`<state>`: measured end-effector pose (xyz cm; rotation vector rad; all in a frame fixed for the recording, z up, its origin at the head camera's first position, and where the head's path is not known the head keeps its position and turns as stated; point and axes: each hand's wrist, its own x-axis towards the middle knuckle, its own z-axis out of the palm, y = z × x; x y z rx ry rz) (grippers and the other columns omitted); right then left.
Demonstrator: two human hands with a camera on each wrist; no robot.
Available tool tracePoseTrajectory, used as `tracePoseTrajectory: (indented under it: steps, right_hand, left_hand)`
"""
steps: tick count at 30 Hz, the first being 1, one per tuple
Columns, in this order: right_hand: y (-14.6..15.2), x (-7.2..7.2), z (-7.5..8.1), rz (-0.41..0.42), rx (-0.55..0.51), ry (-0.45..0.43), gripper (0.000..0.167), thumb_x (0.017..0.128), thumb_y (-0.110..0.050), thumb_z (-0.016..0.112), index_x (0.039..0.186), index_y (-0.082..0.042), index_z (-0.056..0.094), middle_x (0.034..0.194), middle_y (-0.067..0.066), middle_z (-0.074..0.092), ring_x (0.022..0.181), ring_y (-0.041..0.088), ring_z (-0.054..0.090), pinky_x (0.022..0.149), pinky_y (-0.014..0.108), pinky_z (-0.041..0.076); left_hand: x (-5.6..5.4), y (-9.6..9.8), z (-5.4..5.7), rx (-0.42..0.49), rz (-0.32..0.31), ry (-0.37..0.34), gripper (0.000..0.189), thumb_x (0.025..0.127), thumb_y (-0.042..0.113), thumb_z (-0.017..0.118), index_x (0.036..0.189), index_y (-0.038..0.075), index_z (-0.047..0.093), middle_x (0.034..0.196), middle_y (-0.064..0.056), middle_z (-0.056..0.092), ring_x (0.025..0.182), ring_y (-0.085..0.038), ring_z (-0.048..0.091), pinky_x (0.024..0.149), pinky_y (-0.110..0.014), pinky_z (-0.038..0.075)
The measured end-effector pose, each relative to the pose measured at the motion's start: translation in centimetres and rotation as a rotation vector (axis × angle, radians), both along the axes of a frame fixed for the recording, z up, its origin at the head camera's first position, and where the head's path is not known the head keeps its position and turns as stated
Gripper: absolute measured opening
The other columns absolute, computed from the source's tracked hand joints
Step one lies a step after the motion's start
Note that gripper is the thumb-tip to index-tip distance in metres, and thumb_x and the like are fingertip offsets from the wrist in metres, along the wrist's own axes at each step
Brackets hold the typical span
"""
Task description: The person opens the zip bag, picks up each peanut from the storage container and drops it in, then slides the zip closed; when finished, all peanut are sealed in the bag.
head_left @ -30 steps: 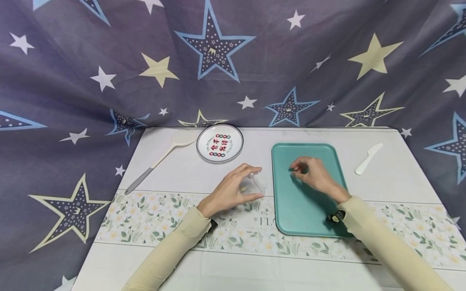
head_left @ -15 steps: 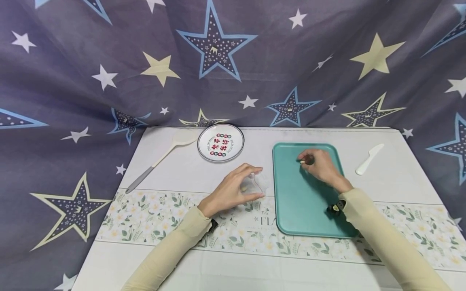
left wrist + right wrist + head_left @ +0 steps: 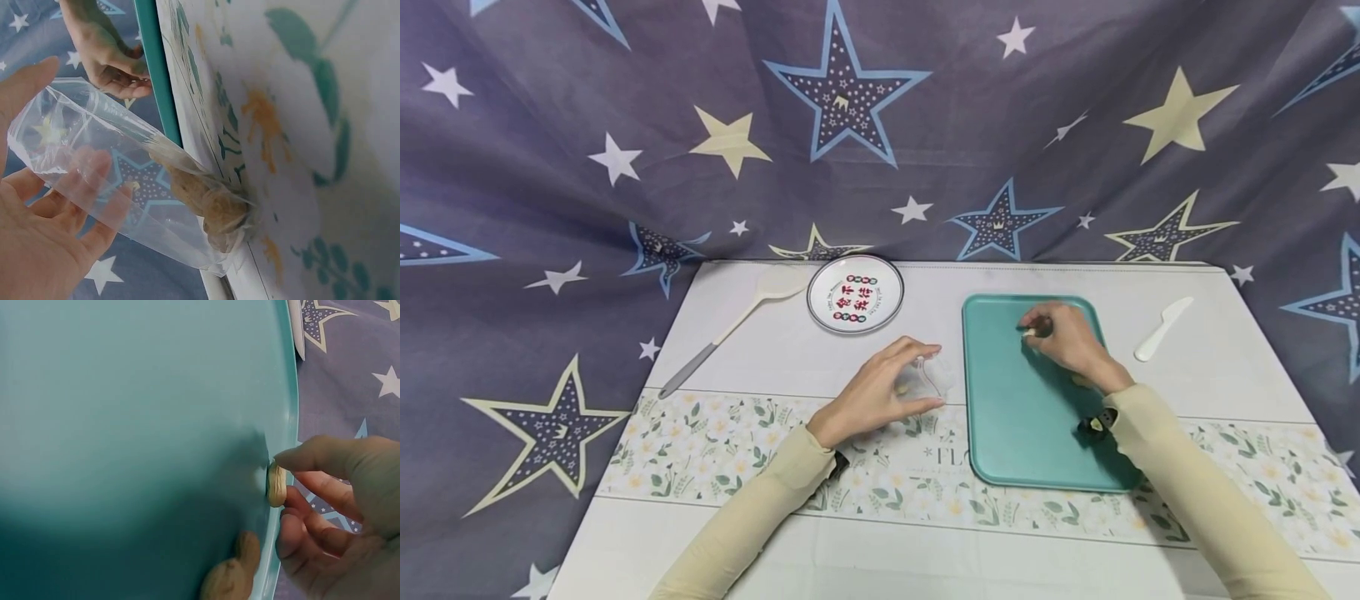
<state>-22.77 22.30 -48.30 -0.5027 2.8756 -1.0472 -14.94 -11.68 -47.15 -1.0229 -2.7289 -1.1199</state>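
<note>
My left hand (image 3: 876,387) holds a clear plastic bag (image 3: 134,169) upright on the table, thumb and fingers spread around its open mouth. Several peanuts (image 3: 209,203) lie in the bottom of the bag. Over the far part of a teal tray (image 3: 1022,433), my right hand (image 3: 1063,342) pinches a single peanut (image 3: 276,485) between thumb and fingertips. Close below that hand, more peanuts (image 3: 228,578) rest on the tray; in the head view the hand hides most of them.
A round white plate (image 3: 854,295) with red lettering stands at the back. Left of it lies a spatula-like utensil (image 3: 730,333) with a grey handle. A white plastic knife (image 3: 1163,330) is right of the tray. A starry curtain (image 3: 880,200) hangs behind the table.
My right hand has moved right and slightly farther back over the tray, and the peanut now shows at its fingertips. My left hand and the bag have stayed in place.
</note>
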Motion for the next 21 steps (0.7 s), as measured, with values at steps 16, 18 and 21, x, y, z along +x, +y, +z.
tracePoseTrajectory:
  steps: [16,18,21]
  right_hand:
    - [0.71,0.64,-0.11,-0.004,0.031,0.001,0.014,0.092,-0.001,0.076,0.106,0.001,0.075,0.097,0.02,0.076,0.085,0.03,0.072,0.072,0.035,0.057]
    - [0.69,0.73,-0.19,-0.009,0.033,0.001,0.014,0.092,0.0,0.075,0.105,0.002,0.075,0.097,0.02,0.076,0.085,0.03,0.072,0.071,0.034,0.057]
    - [0.62,0.86,-0.2,-0.016,0.037,-0.002,0.013,0.093,-0.001,0.075,0.106,0.001,0.075,0.096,0.019,0.076,0.084,0.029,0.072,0.071,0.033,0.056]
  left_hand:
    - [-0.11,0.13,-0.13,0.005,-0.013,0.013,0.074,0.086,0.041,0.085,0.147,0.009,0.057,0.136,-0.004,0.064,0.121,-0.016,0.063,0.111,-0.036,0.053]
    - [-0.13,0.14,-0.2,0.001,-0.013,0.012,0.074,0.087,0.042,0.085,0.147,0.009,0.057,0.136,-0.004,0.064,0.121,-0.016,0.063,0.111,-0.036,0.053]
    - [-0.16,0.16,-0.24,0.0,-0.016,0.012,0.074,0.087,0.042,0.085,0.147,0.009,0.057,0.135,-0.006,0.064,0.12,-0.015,0.062,0.111,-0.036,0.053]
